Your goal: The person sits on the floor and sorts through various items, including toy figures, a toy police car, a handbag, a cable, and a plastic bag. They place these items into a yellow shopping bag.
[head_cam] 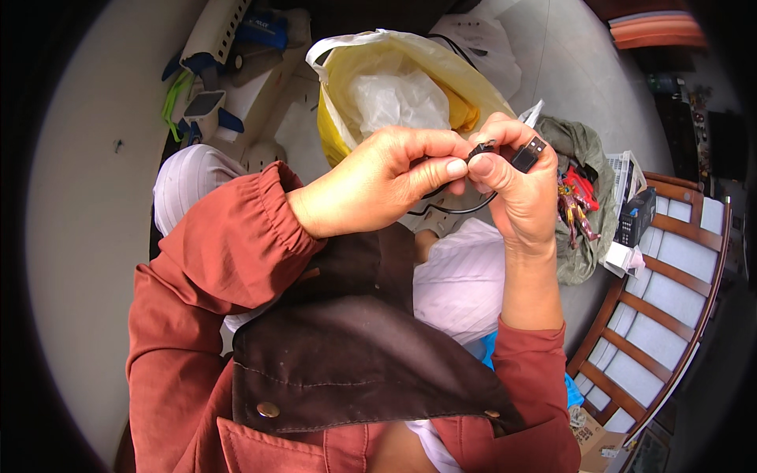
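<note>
Both hands meet in front of me over a black USB cable [455, 209]. Between the thumb and fingers of my left hand [384, 174] is the cable near its small black connector [480, 149]. My right hand [514, 171] pinches that same connector with thumb and fingertip. The USB-A plug [528, 155], its metal end pointing up and right, rests against the fingers of my right hand. A loop of the cable hangs below the hands. Just beyond them stands an open yellow-and-white bag [331, 130] with a crumpled clear plastic bag [399, 100] inside.
At the right, a grey-green plastic bag [582, 260] bears an action figure [573, 210] and a red toy part [582, 186]. Beside it are a black box [636, 216] and a wooden slatted bench [668, 272]. White-and-blue toy parts [204, 112] stand at the upper left.
</note>
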A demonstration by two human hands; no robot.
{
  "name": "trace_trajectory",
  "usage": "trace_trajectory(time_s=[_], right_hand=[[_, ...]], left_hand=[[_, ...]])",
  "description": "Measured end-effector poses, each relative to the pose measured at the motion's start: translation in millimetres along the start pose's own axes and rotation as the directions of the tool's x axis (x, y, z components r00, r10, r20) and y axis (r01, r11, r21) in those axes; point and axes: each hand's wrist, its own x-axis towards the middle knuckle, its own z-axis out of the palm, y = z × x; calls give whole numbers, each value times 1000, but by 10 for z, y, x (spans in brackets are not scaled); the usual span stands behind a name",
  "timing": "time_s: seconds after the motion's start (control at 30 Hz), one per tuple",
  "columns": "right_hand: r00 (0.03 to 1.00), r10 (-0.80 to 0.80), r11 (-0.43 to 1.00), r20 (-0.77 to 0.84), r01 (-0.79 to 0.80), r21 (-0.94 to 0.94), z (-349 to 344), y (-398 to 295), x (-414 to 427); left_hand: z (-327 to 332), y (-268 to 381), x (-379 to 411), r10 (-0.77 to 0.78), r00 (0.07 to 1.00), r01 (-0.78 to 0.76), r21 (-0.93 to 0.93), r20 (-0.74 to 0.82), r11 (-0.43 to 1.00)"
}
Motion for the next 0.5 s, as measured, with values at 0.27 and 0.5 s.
trace_trajectory(time_s=[0.27, 0.5], right_hand=[[942, -326, 873, 85, 334, -354, -20, 35, -35], [914, -406, 822, 18, 374, -430, -14, 40, -79]], left_hand=[[15, -2, -12, 99, 995, -97, 125, -9, 987], [37, -18, 7, 83, 996, -79, 160, -22, 984]])
